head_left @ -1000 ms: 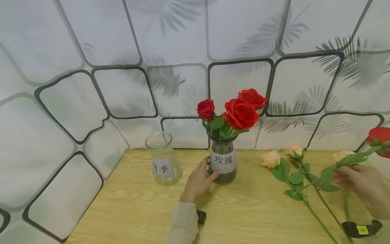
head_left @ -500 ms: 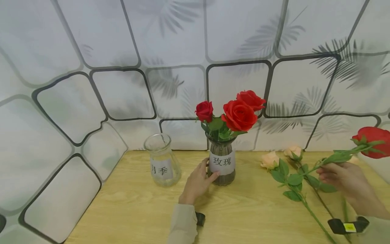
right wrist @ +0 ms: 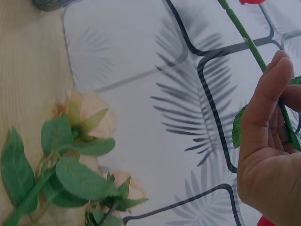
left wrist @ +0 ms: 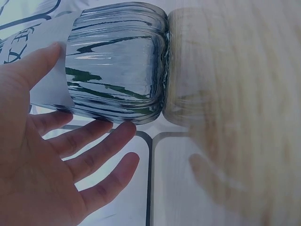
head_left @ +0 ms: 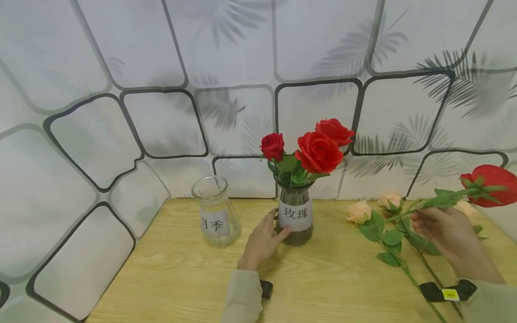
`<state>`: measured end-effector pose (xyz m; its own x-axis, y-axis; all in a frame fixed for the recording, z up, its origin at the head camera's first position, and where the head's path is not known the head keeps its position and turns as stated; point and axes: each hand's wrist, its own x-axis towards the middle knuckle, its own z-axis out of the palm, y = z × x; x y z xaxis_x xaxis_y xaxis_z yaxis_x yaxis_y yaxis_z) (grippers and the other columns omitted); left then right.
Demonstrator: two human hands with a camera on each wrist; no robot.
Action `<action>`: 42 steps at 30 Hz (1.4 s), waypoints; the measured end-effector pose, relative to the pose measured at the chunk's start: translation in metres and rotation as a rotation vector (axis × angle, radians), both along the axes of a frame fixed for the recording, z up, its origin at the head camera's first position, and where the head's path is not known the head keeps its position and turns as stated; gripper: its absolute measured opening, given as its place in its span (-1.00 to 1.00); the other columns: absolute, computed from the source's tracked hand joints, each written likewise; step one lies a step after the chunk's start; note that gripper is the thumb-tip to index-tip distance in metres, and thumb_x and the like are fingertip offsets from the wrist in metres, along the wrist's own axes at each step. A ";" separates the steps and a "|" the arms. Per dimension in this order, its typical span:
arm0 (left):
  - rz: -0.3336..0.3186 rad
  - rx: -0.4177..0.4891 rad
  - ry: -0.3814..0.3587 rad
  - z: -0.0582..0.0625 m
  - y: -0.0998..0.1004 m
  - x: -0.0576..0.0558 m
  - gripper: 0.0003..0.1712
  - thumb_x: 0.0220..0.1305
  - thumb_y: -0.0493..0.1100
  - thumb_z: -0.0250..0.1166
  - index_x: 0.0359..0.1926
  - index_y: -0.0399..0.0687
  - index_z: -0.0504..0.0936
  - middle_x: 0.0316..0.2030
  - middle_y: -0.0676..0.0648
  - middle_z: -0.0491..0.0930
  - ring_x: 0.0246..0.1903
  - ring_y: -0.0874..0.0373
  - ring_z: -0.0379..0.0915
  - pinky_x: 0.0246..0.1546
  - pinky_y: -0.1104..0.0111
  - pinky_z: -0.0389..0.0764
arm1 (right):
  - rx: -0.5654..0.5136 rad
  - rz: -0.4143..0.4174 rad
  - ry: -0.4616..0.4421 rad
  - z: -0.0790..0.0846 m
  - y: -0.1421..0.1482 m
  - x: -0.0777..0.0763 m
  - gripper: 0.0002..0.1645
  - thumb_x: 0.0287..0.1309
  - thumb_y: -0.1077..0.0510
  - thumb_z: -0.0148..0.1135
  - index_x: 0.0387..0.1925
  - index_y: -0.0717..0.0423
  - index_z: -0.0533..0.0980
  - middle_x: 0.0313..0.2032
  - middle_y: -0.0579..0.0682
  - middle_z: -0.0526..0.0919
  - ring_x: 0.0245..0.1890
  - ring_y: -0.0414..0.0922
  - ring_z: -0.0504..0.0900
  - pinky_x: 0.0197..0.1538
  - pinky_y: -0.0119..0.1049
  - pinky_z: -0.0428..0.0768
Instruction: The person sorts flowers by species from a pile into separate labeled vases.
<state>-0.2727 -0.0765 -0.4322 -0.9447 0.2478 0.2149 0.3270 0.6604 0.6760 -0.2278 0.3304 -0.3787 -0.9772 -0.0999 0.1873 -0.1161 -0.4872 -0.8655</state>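
Head view, roses (head_left: 320, 152), wooden table (head_left: 331, 280), patterned wall (head_left: 161, 123)

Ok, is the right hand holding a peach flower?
No, the right hand holds a red rose by its stem, while the peach flowers lie on the table.

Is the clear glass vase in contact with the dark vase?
Apart: the head view shows a strip of tabletop between the clear glass vase and the dark vase.
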 end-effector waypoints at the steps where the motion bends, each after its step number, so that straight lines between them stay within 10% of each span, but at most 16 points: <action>1: -0.001 0.001 0.003 0.000 0.000 0.000 -0.17 0.46 0.23 0.20 0.49 -0.18 0.24 0.27 -0.22 0.48 -0.08 -0.02 0.58 -0.08 0.01 0.61 | -0.025 0.009 0.006 0.001 -0.002 -0.001 -0.46 0.55 0.40 -0.26 -0.30 0.35 0.68 -0.36 0.14 0.75 -0.41 -0.09 0.73 -0.29 -0.31 0.69; 12: 0.003 -0.009 -0.002 0.001 0.002 0.001 -0.17 0.45 0.23 0.20 0.49 -0.18 0.24 0.28 -0.23 0.48 0.03 -0.10 0.57 0.00 -0.03 0.59 | -0.206 0.073 0.154 0.002 -0.026 -0.006 -0.35 0.53 0.45 -0.43 -0.34 0.51 0.66 -0.39 0.25 0.75 -0.46 0.01 0.75 -0.31 -0.27 0.70; 42: -0.006 0.006 0.010 -0.001 0.000 0.001 -0.16 0.45 0.22 0.21 0.48 -0.24 0.25 0.27 -0.25 0.48 0.06 -0.13 0.56 0.01 -0.05 0.59 | -0.367 0.092 0.210 0.025 -0.078 -0.014 -0.42 0.52 0.48 -0.37 -0.26 0.60 0.65 -0.33 0.34 0.73 -0.42 0.04 0.76 -0.34 -0.26 0.72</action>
